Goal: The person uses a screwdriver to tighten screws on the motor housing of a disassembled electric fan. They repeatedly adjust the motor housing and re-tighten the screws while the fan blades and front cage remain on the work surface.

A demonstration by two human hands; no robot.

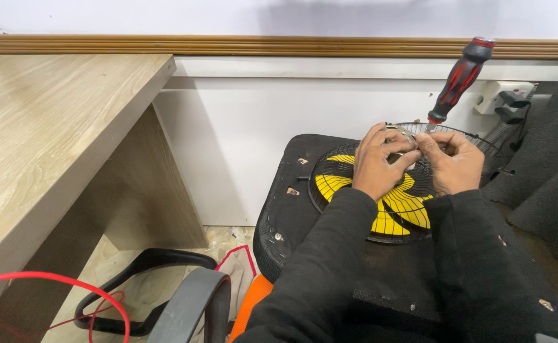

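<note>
**Both hands at the hub of a caged fan**

The fan, yellow blades inside a black wire cage, lies flat on an upturned black chair base. At the cage's centre the left hand and right hand meet, fingers curled, pinching a small metal piece. A red-and-black screwdriver rises from behind the right hand. The wooden tabletop stands well apart at left; a red cable loops below its near corner; a grey padded seat crowds the right edge
</note>
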